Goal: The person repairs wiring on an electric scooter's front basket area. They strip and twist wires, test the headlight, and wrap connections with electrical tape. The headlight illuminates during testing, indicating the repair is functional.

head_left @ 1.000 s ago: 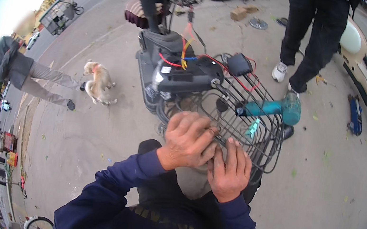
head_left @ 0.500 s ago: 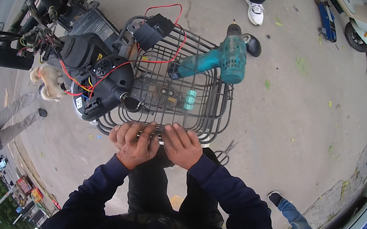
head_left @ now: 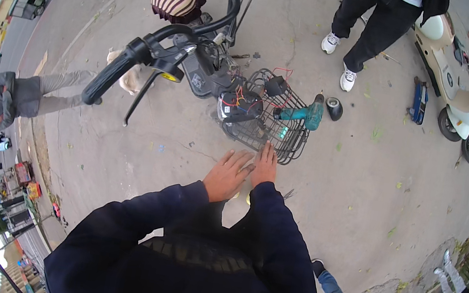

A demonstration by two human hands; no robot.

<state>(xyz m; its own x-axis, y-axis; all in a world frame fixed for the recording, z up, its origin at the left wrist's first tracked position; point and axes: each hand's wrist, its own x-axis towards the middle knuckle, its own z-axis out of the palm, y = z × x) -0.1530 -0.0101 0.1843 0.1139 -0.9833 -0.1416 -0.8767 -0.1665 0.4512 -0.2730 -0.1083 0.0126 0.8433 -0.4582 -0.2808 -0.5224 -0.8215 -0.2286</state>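
Note:
My left hand [head_left: 229, 175] hangs palm down over the pavement, just off the near-left side of a black wire basket [head_left: 298, 146]. Its fingers are stretched out and hold nothing. Beside it, my right hand [head_left: 265, 167] has its fingers extended too, with the tips at the basket's near rim; whether they touch it I cannot tell. A teal power drill [head_left: 312, 116] lies across the basket next to a small black box [head_left: 276, 85] with red wires. Inside sits a small mint-green piece [head_left: 283, 132]. Left of the basket is a black round housing [head_left: 242, 106] with loose wires.
A handlebar [head_left: 173, 32] with a black grip and brake lever rises at the left. Scissors [head_left: 288, 195] and a dark rounded object [head_left: 334, 108] lie on the ground. A person in black trousers [head_left: 375, 31] stands ahead; a cream scooter [head_left: 450, 82] is parked at the right.
My view has risen and pulled back, bringing in the handlebar and bystanders. The left hand has come off the basket's near rim; the right hand stays near it.

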